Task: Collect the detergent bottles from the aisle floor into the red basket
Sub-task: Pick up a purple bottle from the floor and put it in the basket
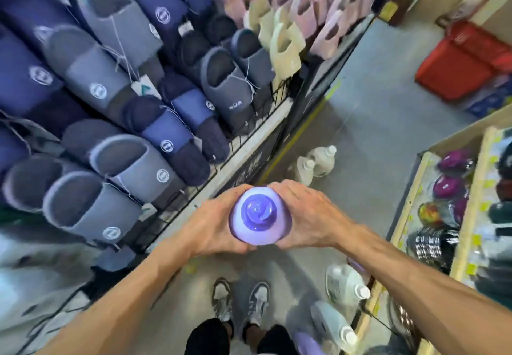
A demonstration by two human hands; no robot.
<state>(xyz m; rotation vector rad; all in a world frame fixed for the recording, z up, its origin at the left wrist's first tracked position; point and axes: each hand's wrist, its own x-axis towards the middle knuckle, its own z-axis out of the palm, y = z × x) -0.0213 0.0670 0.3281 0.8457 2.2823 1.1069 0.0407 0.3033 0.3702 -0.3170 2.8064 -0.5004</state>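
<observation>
Between left hand, right hand: bottle's sides hidden.

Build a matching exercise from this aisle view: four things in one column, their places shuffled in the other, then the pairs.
Things
1. purple detergent bottle with a darker purple cap
2. red plastic basket
3. pair of white plastic bottles with white caps
4. grey and navy fabric slippers

Places
a. on the floor far up the aisle, upper right
b. gripped between the left hand and right hand
c. stacked on the wire rack
d. standing on the floor at the foot of the rack

Pairs: 1-b, 2-a, 3-d, 4-c
</observation>
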